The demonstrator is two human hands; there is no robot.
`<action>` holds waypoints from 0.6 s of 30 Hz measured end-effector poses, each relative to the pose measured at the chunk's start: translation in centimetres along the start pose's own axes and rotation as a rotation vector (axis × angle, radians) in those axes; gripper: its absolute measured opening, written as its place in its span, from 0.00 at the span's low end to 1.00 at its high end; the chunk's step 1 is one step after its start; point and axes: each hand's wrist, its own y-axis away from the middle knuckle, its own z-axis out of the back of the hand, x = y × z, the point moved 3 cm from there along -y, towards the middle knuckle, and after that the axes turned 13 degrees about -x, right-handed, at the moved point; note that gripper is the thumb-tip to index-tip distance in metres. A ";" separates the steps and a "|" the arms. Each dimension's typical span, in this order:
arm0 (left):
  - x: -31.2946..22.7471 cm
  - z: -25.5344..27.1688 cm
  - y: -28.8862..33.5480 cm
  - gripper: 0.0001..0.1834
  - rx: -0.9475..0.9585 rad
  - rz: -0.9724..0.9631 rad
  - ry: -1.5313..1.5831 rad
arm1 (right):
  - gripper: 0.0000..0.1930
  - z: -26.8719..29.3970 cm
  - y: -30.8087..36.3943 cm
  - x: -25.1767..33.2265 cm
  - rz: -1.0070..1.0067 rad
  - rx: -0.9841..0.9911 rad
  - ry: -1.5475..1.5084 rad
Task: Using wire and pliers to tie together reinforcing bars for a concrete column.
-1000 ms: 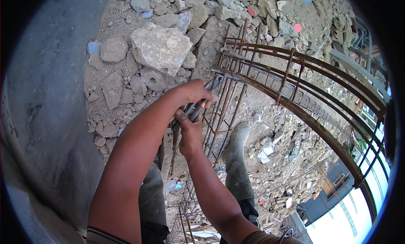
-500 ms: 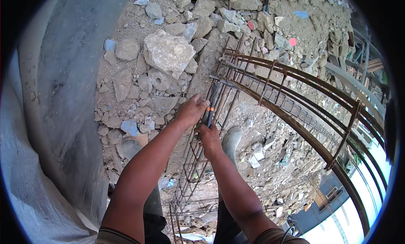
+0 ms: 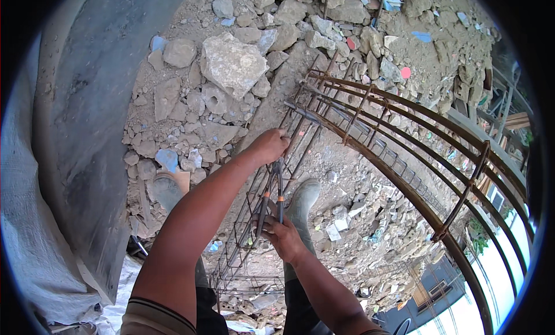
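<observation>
My right hand (image 3: 281, 238) grips a pair of long-handled pincers (image 3: 280, 193) with dark handles and orange bands. The pincers' handles are spread, and their head points up toward my left hand. Fingers curled, my left hand (image 3: 272, 146) is at the bars of a rebar cage (image 3: 240, 225) just above the pincers' head. What it pinches is hidden. The narrow cage runs between my legs, made of thin rusty bars with square ties. A second, larger rebar cage (image 3: 404, 187) crosses it near its far end and stretches away to the right.
Rubble covers the ground, with a big pale rock (image 3: 233, 66) beyond my left arm. A grey panel (image 3: 92, 121) and a pale sheet (image 3: 23, 219) stand along the left. My boots (image 3: 303, 199) straddle the narrow cage. Thin upright bars (image 3: 380, 8) rise at the far side.
My right hand has moved down and nearer with the pincers, whose handles have spread apart. The left hand has separated from the pincers and stays near the bars.
</observation>
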 end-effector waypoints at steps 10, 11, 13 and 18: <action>2.1 -3.1 18.0 0.19 -0.233 0.275 0.576 | 0.33 2.5 3.3 -1.2 0.000 0.021 0.312; 3.1 -3.4 18.1 0.16 -0.101 0.353 0.780 | 0.36 2.0 3.8 -1.3 -0.068 0.067 0.100; 2.3 -1.4 19.2 0.10 0.110 0.587 0.932 | 0.39 1.4 4.9 -0.5 -0.172 0.236 0.012; 2.6 -1.5 21.4 0.11 0.416 0.470 0.573 | 0.40 3.6 9.4 0.2 -0.312 0.279 0.093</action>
